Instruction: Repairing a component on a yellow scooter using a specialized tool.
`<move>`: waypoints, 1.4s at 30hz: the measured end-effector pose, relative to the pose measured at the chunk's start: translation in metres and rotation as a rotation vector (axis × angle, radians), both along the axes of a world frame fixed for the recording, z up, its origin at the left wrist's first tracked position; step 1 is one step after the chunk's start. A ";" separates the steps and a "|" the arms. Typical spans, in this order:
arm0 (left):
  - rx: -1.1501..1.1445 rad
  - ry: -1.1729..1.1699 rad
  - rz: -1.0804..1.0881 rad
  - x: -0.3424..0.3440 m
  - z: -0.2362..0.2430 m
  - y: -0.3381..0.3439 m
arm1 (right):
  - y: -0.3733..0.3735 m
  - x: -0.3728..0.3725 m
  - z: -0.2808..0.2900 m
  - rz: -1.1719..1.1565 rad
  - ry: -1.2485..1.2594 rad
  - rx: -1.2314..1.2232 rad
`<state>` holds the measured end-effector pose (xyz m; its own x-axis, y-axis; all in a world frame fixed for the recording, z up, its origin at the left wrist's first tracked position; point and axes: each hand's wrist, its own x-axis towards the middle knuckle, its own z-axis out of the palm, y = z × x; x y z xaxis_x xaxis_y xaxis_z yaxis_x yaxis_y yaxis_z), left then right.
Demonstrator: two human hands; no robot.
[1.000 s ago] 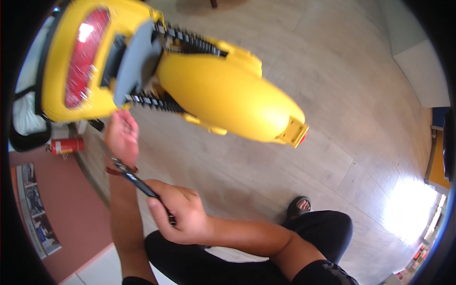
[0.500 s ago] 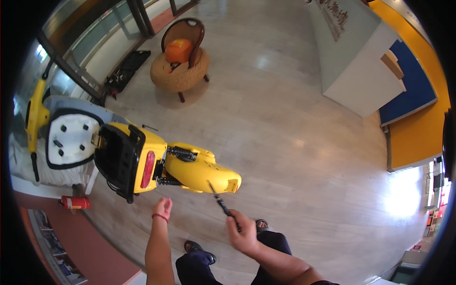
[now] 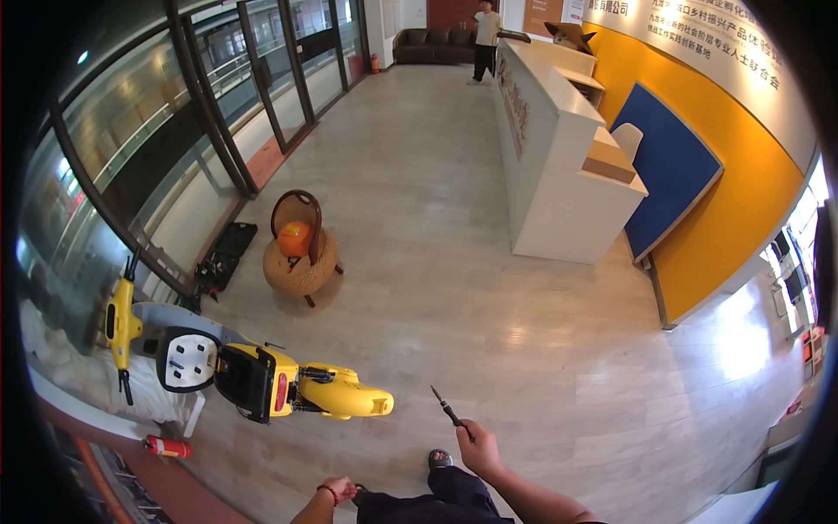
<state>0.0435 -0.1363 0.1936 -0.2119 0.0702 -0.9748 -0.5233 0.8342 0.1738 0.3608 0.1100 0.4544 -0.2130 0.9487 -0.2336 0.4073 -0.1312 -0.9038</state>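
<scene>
My right hand (image 3: 478,450), at the lower middle, is closed around a slim black-handled tool (image 3: 449,410) with a metal tip pointing up and leftward. Low beside my leg, my left hand (image 3: 341,489) has a red band at the wrist and curled fingers; what they hold, if anything, is too small to make out. Ahead and left stands a yellow scooter (image 3: 336,399), its seat (image 3: 190,358) flipped open over a black compartment (image 3: 240,384). Neither hand touches it.
A wicker chair (image 3: 284,275) holds an orange object, near a black case (image 3: 231,258) by glass doors (image 3: 301,96). Right are a white counter (image 3: 546,201) and blue panel (image 3: 663,175). A person (image 3: 484,44) stands by a sofa (image 3: 428,48). A fire extinguisher (image 3: 170,447) lies low left.
The view has tilted up and drawn back from the scooter, revealing the room and person. My left hand has moved away from the scooter's rear and curled; my right hand still grips the tool.
</scene>
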 end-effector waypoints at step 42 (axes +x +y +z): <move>0.467 0.544 -0.946 0.055 0.036 0.505 | 0.371 0.067 0.007 -0.033 0.323 -0.553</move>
<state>0.0989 0.3692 0.2295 -0.2629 0.7464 -0.6114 0.5039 0.6466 0.5727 0.4275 0.4808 0.4613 -0.3278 0.7133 -0.6194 0.1134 -0.6212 -0.7754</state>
